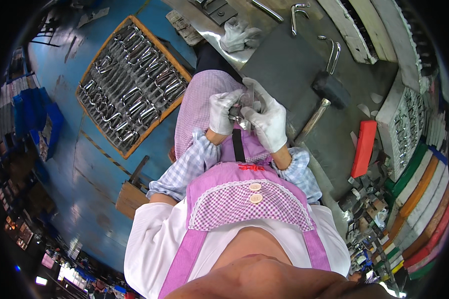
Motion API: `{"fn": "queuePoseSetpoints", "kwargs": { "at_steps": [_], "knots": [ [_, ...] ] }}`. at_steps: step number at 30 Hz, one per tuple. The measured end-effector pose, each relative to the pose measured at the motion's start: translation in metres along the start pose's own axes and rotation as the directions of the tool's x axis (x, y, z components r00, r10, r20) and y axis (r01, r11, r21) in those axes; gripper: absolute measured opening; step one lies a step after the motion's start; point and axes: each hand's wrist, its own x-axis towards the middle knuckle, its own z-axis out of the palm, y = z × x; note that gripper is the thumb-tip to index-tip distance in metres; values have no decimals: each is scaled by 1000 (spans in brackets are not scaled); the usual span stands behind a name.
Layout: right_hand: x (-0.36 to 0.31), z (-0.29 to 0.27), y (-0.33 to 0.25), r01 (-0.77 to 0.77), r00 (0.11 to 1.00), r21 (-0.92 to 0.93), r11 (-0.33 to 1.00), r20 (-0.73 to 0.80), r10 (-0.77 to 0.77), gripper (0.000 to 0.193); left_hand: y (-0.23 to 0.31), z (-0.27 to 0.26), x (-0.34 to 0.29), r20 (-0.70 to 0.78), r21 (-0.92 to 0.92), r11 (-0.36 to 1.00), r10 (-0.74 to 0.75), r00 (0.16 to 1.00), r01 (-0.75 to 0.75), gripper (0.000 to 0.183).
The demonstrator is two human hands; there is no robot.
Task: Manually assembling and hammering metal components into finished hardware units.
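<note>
In white gloves, both my hands meet above my lap, close to the bench edge. My left hand (222, 112) is closed, fingers pinching a small shiny bent metal piece (239, 119). My right hand (269, 120) is closed from the other side, thumb on the metal piece and fingers behind a thin flat greyish plate (250, 93) that stands up between the hands. The gloves cover much of both items, so their exact kind cannot be made out. Just beyond my right hand lies a dark mat (279, 62) on the metal bench.
On the bench are a black-headed mallet (331, 88), bent chrome tubes (334, 56), a crumpled white cloth (238, 36) and a red bar (364, 148). An orange-rimmed tray (160, 48) of chrome parts stands at left. Another tray (384, 117) with metal parts is at right.
</note>
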Motion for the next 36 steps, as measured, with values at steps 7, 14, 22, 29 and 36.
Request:
{"fn": "queuePoseSetpoints", "kwargs": {
  "at_steps": [7,14,22,29,36],
  "knots": [
    [52,-24,21,35,853,-903,428,-196,-483,47,23,-53,19,-41,-96,904,-421,906,416,43],
    [64,-72,69,-30,723,-999,31,-43,-690,44,33,-276,38,-394,182,891,-323,861,417,41],
    [79,-61,74,17,714,-998,59,-29,-700,44,15,-484,132,-402,915,166,381,832,367,52],
    [71,-68,73,-38,725,-997,61,-70,-685,45,-55,-458,101,-446,892,242,332,831,382,30],
    [73,-72,-4,136,650,-991,-5,93,-754,30,11,-288,79,-568,670,727,371,735,150,25]
  ]
}}
